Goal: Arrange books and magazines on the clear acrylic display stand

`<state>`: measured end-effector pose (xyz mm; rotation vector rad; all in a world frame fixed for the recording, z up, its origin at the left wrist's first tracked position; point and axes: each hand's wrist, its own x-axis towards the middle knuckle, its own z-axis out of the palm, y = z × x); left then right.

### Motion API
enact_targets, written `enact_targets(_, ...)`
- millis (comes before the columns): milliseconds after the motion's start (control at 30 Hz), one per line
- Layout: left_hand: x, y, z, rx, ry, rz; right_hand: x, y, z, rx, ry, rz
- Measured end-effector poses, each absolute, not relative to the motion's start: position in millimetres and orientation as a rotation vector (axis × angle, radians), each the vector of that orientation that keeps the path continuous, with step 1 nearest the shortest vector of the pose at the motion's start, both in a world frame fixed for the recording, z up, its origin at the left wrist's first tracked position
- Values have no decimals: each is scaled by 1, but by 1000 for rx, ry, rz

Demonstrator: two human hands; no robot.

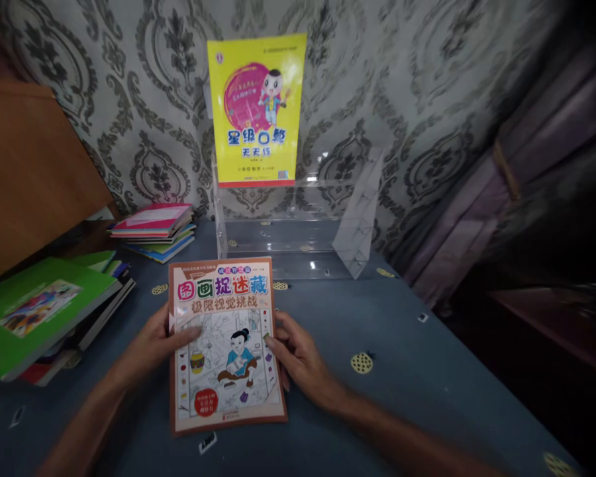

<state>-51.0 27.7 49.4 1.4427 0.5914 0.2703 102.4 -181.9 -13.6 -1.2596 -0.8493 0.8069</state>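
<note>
Head view: 1 orange-bordered picture book is held face up over the blue tablecloth, near the front edge of the table. The left hand is clamped on the book's left edge, with the thumb laid across the cover. The right hand is clamped on the right edge, thumb on the cover, the fingers hidden beneath. The 2 hands are kept apart by the width of the book.

Behind the book, a clear acrylic stand is set against the patterned wall, and 1 yellow workbook is propped upright in its top tier. A stack of thin books is placed at rear left; green books are piled at far left.
</note>
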Motion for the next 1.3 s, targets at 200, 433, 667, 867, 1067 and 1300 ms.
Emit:
enact_targets(200,-60,25,42,1434,551,236,101,-186,-5,-1311,-928,654)
enact_targets(433,-65,20,44,1476,552,355,103,-203,6,-1471,-1237,274)
enact_targets(667,-60,24,37,1498,483,357,109,-203,-5,-1541,-1364,81)
enact_targets(867,-55,28,32,1534,319,267,109,-199,-15,-1540,-1261,161)
enact_targets(1067,-59,37,30,1652,301,223,115,-191,-12,-1468,-1158,229)
enact_targets(1300,-56,46,18,1694,207,241,120,-178,-21,-1361,-1004,395)
